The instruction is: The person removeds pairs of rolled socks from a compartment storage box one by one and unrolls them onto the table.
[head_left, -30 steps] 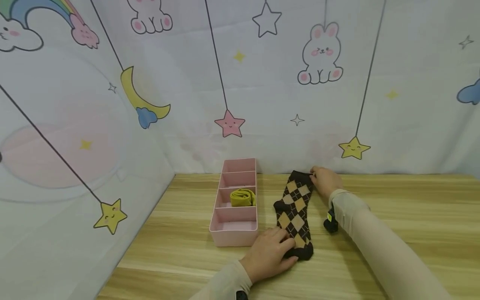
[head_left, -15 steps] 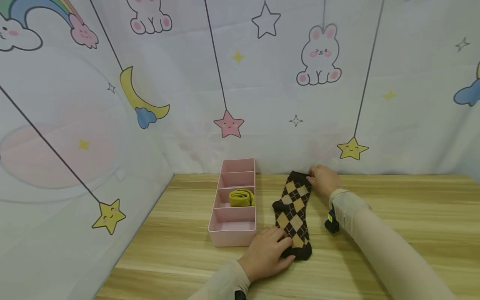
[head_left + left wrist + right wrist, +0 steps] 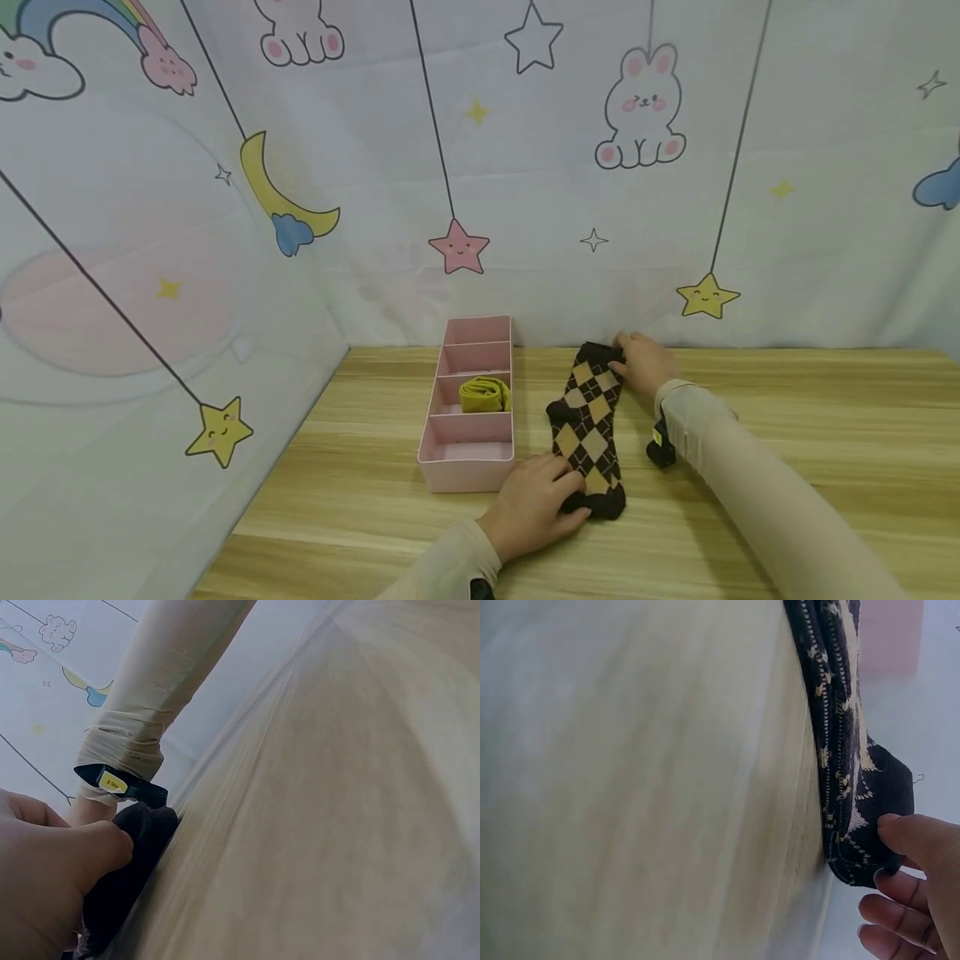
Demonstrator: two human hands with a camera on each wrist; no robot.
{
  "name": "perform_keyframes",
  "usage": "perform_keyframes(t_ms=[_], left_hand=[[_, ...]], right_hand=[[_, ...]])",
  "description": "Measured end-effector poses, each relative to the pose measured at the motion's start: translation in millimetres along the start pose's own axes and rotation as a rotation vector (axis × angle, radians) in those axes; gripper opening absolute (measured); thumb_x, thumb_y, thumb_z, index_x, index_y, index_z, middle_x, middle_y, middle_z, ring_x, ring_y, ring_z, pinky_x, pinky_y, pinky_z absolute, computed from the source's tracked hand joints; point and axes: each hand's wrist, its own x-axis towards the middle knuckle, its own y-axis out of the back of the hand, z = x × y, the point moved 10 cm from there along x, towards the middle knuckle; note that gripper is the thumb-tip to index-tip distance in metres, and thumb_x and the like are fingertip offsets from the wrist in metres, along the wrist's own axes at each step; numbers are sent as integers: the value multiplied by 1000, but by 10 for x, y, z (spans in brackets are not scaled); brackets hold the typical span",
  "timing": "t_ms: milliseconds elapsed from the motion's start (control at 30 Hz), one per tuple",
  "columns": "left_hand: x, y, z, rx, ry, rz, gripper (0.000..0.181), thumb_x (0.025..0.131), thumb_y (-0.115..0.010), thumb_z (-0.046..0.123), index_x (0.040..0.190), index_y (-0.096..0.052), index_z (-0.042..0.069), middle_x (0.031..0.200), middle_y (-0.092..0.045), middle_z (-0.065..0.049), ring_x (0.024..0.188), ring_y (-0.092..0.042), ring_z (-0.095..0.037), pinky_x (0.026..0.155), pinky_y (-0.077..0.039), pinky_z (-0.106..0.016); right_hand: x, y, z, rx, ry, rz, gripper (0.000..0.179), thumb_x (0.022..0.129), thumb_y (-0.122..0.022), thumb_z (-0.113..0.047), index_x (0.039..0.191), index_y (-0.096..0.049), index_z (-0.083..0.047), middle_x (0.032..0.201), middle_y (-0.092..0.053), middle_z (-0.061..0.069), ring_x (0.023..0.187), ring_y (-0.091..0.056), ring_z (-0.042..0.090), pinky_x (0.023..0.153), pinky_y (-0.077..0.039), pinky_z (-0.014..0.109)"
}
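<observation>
The right hand (image 3: 651, 363) pinches the cuff of a black argyle sock of knitted fabric, with tan and beige diamonds (image 3: 588, 442); in the right wrist view its thumb lies on the dark cuff with the forefinger opposite, while the other fingers are bent beside it and hold nothing. The left hand (image 3: 532, 504) rests at the black toe end, its fingers upon the fabric and its thumb against the toe; whether it pinches the cloth there, I cannot tell.

The sock lies lengthwise between the two hands, with the cuff at the far side and the toe nearer to the person. Its dark heel points to the left. In the right wrist view, its edge shows more than one layer.

Just left of the sock, and apart from it, stands a pink plastic box with four compartments in a row (image 3: 468, 477). A rolled mustard-yellow cloth (image 3: 483, 396) sits in the second compartment from the near end. All this is on a wood-grain table (image 3: 862, 417). Behind it hangs a white fabric backdrop with printed stars and rabbits (image 3: 540, 292).
</observation>
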Motion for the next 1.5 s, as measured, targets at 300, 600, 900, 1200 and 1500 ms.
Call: perform_keyframes(t_ms=[300,600,900,1200,1500], left_hand=[[13,-8,21,-25,-13,-2,15,85,-70,36,89,-65,22,85,-60,9,80,-57,-5,73,-48,-21],[39,63,11,-26,-15,49,13,87,-69,31,92,-67,19,87,-63,7,83,-60,-8,80,-51,-24],[53,145,7,0,-6,132,12,86,-70,29,90,-66,19,86,-63,8,84,-61,-7,81,-50,-22],[91,254,23,-2,-19,227,11,87,-69,27,88,-64,17,85,-61,7,80,-58,-7,76,-49,-21],[145,449,176,83,-116,342,10,87,-69,26,85,-66,17,85,-63,7,79,-60,-7,78,-51,-21]], right_hand=[[-33,-12,6,-31,22,-27,27,92,-64,-19,114,-64,-3,103,-64,16,86,-63,27,74,-54,42],[-42,101,-24,-13,39,18,26,93,-62,-18,114,-63,-2,104,-64,16,87,-63,28,75,-54,42],[-60,178,-3,25,54,56,23,94,-60,-18,112,-64,-4,101,-64,15,86,-64,28,73,-54,41],[-113,306,15,45,65,104,22,94,-61,-17,110,-64,-3,100,-64,15,84,-64,28,71,-54,41],[-170,407,48,75,69,108,21,94,-60,-16,109,-64,-2,100,-64,15,86,-64,28,75,-54,43]])
